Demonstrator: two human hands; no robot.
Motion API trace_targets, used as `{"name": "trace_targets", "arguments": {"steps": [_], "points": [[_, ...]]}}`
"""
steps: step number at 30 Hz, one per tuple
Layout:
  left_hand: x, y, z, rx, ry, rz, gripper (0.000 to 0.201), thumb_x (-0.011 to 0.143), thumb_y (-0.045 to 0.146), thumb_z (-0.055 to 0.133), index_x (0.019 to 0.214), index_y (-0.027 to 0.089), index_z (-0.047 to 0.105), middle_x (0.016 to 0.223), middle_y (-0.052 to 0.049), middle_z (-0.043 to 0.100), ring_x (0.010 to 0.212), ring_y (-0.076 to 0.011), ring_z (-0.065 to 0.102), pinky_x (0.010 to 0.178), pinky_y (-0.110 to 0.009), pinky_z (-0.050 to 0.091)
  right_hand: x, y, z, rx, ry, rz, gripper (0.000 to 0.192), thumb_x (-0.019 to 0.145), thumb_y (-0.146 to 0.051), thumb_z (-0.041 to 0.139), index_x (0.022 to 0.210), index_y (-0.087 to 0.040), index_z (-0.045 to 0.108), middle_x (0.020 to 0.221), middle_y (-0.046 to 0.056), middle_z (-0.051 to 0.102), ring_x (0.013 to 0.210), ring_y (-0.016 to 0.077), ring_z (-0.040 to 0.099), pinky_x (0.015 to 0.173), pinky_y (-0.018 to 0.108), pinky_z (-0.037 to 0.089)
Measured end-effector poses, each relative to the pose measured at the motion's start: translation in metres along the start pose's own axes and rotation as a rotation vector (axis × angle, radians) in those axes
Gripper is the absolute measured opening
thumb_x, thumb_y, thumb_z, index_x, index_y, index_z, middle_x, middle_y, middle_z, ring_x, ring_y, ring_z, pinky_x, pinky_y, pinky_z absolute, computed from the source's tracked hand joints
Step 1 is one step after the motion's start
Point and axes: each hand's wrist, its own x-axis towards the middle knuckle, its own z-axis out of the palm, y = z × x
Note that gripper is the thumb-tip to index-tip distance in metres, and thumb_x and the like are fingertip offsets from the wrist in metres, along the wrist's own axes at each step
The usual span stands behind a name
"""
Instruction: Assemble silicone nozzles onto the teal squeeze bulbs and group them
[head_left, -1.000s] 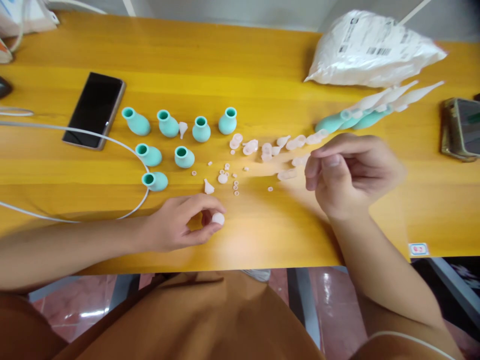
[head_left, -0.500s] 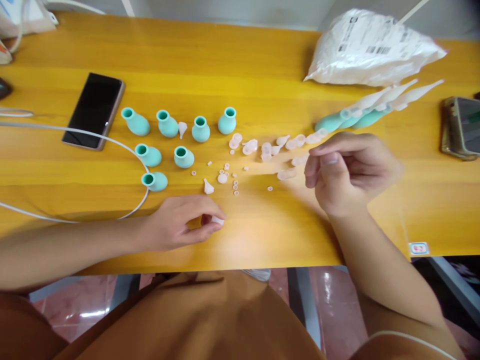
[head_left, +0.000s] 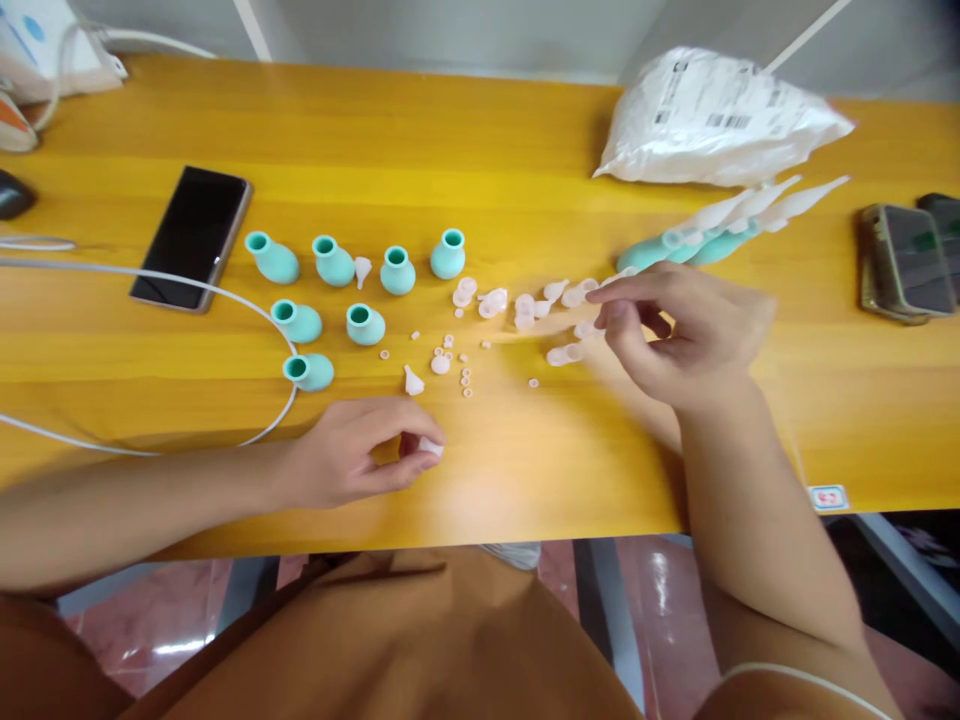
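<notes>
My left hand (head_left: 360,455) rests on the table near its front edge, thumb and index finger closed on a small white plastic piece (head_left: 430,446). My right hand (head_left: 697,335) is over the right side, beside clear plastic parts (head_left: 568,354). Its index finger reaches past the thumb; nothing shows between them, and the other fingers are curled. Just beyond my left hand lie a white cone-shaped tip (head_left: 413,381) and several tiny rings (head_left: 466,377). Several teal squeeze bulbs (head_left: 366,325) with open necks stand or lean to the left.
Teal bulbs with long white nozzles (head_left: 724,245) lie behind my right hand. A white plastic parcel (head_left: 720,120) sits at the back. There is a phone (head_left: 191,240) at left, with a white cable (head_left: 225,288) looping near the bulbs. More phones (head_left: 904,262) lie at far right.
My right hand has lowered and shifted left towards the clear parts, its index finger stretching out more. My left hand keeps its hold on the white piece. The view has tilted slightly.
</notes>
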Motion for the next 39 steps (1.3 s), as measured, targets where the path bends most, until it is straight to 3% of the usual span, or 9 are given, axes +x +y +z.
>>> {"name": "trace_targets", "arguments": {"steps": [3,8,11,14,16,19,24,30,39], "points": [[0.001,0.0,0.0,0.001,0.01,0.01,0.002,0.113,0.021,0.068,0.114,0.021,0.068,0.094,0.0,0.082,0.082,-0.013,0.08,0.079,-0.022,0.065,0.002,-0.001,0.002,-0.003,-0.043,0.003,0.025,0.11,-0.02,0.063,0.117,-0.036,0.081,0.091,0.005,0.082,0.062,0.0214,0.066,0.058,0.042,0.053],[-0.001,-0.001,0.004,-0.029,0.059,-0.022,0.012,0.112,0.024,0.07,0.123,0.023,0.066,0.095,0.0,0.082,0.08,-0.0122,0.08,0.076,-0.021,0.065,0.004,0.004,-0.001,0.041,-0.138,-0.119,0.022,0.105,-0.016,0.067,0.117,-0.031,0.079,0.094,0.004,0.08,0.066,0.0215,0.069,0.062,0.041,0.056],[-0.002,-0.001,0.005,-0.068,0.087,-0.054,0.015,0.112,0.027,0.07,0.126,0.024,0.064,0.096,0.0,0.081,0.08,-0.0127,0.08,0.077,-0.022,0.066,0.003,0.005,-0.005,0.05,-0.263,-0.112,0.025,0.105,-0.017,0.064,0.115,-0.033,0.079,0.098,0.004,0.082,0.08,0.0262,0.077,0.069,0.043,0.06],[-0.002,-0.001,0.005,-0.045,0.049,-0.091,0.013,0.111,0.026,0.071,0.121,0.023,0.063,0.096,0.001,0.08,0.079,-0.0118,0.078,0.074,-0.021,0.064,0.002,0.006,-0.007,0.036,-0.288,-0.095,0.028,0.105,-0.016,0.061,0.112,-0.035,0.08,0.099,0.003,0.083,0.08,0.027,0.078,0.07,0.043,0.06],[-0.001,-0.001,0.003,0.007,0.018,-0.071,0.013,0.11,0.026,0.073,0.119,0.023,0.064,0.097,0.001,0.079,0.079,-0.012,0.075,0.074,-0.022,0.063,0.002,0.007,-0.005,0.029,-0.257,-0.091,0.029,0.105,-0.016,0.061,0.112,-0.037,0.08,0.098,0.002,0.083,0.079,0.0275,0.078,0.069,0.044,0.06],[0.003,-0.002,0.003,0.096,-0.044,0.073,0.013,0.11,0.025,0.075,0.117,0.022,0.064,0.1,-0.001,0.08,0.087,-0.0155,0.072,0.084,-0.028,0.063,0.002,0.008,-0.003,0.026,-0.218,-0.091,0.028,0.103,-0.016,0.063,0.112,-0.038,0.079,0.096,0.002,0.083,0.078,0.0283,0.077,0.067,0.045,0.059],[0.005,-0.004,0.007,0.358,-0.109,0.237,0.005,0.112,0.021,0.072,0.113,0.02,0.067,0.106,-0.005,0.082,0.099,-0.0215,0.067,0.096,-0.037,0.059,0.004,0.008,-0.005,0.019,-0.287,-0.105,0.024,0.1,-0.016,0.066,0.115,-0.032,0.078,0.101,0.004,0.084,0.083,0.028,0.08,0.07,0.044,0.062],[-0.003,-0.001,0.011,0.721,-0.017,0.235,0.006,0.113,0.026,0.073,0.113,0.021,0.074,0.111,-0.003,0.082,0.107,-0.0252,0.063,0.092,-0.042,0.045,0.008,0.009,-0.006,-0.03,-0.359,-0.146,0.019,0.098,-0.021,0.07,0.115,-0.025,0.077,0.117,0.009,0.087,0.099,0.0301,0.084,0.082,0.046,0.066],[-0.004,-0.001,0.011,0.768,-0.025,0.177,0.015,0.113,0.031,0.073,0.122,0.018,0.073,0.116,-0.004,0.084,0.11,-0.0272,0.063,0.094,-0.042,0.044,0.004,0.007,-0.014,-0.016,-0.402,-0.079,0.025,0.094,-0.012,0.064,0.104,-0.032,0.076,0.097,0.002,0.084,0.08,0.0266,0.078,0.072,0.043,0.061]]}}
